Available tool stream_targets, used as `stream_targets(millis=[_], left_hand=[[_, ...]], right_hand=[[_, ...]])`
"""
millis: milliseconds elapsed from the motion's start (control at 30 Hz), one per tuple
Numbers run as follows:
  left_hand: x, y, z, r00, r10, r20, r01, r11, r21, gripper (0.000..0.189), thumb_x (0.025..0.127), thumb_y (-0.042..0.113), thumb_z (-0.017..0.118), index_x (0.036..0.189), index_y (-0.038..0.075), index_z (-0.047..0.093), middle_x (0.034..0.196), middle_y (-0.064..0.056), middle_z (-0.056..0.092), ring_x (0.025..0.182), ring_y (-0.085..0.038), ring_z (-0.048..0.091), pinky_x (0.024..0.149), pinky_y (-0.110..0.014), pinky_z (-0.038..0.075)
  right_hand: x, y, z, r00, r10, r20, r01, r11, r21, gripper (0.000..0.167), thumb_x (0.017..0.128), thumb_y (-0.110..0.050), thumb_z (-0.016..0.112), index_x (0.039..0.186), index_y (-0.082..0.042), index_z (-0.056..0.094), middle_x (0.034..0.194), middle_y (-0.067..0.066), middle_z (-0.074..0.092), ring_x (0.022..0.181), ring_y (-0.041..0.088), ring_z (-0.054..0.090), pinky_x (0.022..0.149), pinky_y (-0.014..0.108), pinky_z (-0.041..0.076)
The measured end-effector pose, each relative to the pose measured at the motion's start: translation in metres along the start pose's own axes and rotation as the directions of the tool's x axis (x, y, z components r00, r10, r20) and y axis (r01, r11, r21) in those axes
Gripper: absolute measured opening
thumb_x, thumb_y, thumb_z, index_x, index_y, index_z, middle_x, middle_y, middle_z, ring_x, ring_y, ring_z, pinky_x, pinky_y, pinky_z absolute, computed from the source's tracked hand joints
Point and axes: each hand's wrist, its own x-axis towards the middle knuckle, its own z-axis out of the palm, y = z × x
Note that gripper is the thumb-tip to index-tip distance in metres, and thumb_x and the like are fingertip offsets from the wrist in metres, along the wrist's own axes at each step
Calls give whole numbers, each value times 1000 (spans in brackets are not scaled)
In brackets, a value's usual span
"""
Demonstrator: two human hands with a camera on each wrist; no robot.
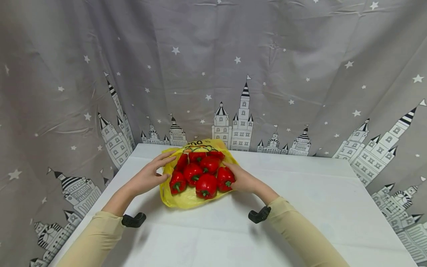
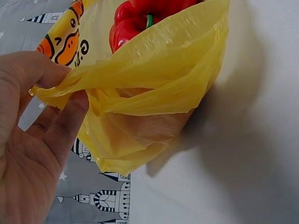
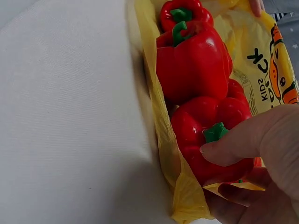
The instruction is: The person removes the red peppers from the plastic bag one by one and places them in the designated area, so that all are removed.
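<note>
The white-topped table (image 1: 317, 207) carries an open yellow plastic bag (image 1: 183, 201) — near its far edge.

Both arms (image 1: 300, 233) extended forward; left fingers (image 2: 70, 116) pinching, right fingers (image 3: 240, 195) curled, gripping

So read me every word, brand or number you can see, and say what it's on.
"KIDS", sideways in the right wrist view, on the yellow bag.
"CK", larger, beside it, same bag; neighbouring letters unclear.
Apparently "DUC", on the bag's far edge in the head view; small and creased.
Too small or cut off: fine print near "KIDS", and lettering by the bag's cartoon face in the left wrist view.
No number is legible.
</note>
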Motion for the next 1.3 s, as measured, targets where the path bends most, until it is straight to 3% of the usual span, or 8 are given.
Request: stream_targets(millis=[233, 600, 967, 1300], left_hand=[[1, 0, 0, 1000, 9, 4, -9, 1000, 4, 64, 96, -2, 62, 156, 8, 44, 168, -3, 22, 149, -35, 29, 93, -46, 54], [1, 1, 1, 1000, 21, 11, -21, 999, 29, 66, 95, -3, 65, 156, 4, 42, 168, -11, 21, 149, -39, 27, 94, -48, 55], [1, 0, 3, 1000, 13, 18, -13, 1000, 0, 62, 96, -2, 63, 154, 6, 45, 168, -4, 22, 150, -35, 27, 96, -49, 54], [-1, -3, 4, 1000, 17, -3, -17, 1000, -6, 59, 95, -1, 64, 152, 4, 48, 168, -4, 24, 150, -38, 26, 97, -54, 53]], right_hand=[[5, 2, -2, 1000, 11, 23, -10, 998, -57, 92, 79, 11, 68, 161, -7, 30, 157, 16, 39, 144, 33, 38, 117, 50, 34], [6, 2, -2, 997, 54, 52, -51, 997, -65, 87, 85, 5, 71, 161, -6, 29, 156, 17, 41, 143, 34, 39, 117, 51, 34], [7, 7, 0, 1000, -6, 25, 5, 1000, 12, 67, 80, 6, 72, 142, -9, 53, 134, 8, 57, 123, 25, 53, 106, 44, 46], [5, 6, 1, 999, -39, 8, 39, 998, 54, 69, 77, 7, 72, 142, -7, 54, 133, 8, 56, 121, 24, 53, 102, 43, 48]])
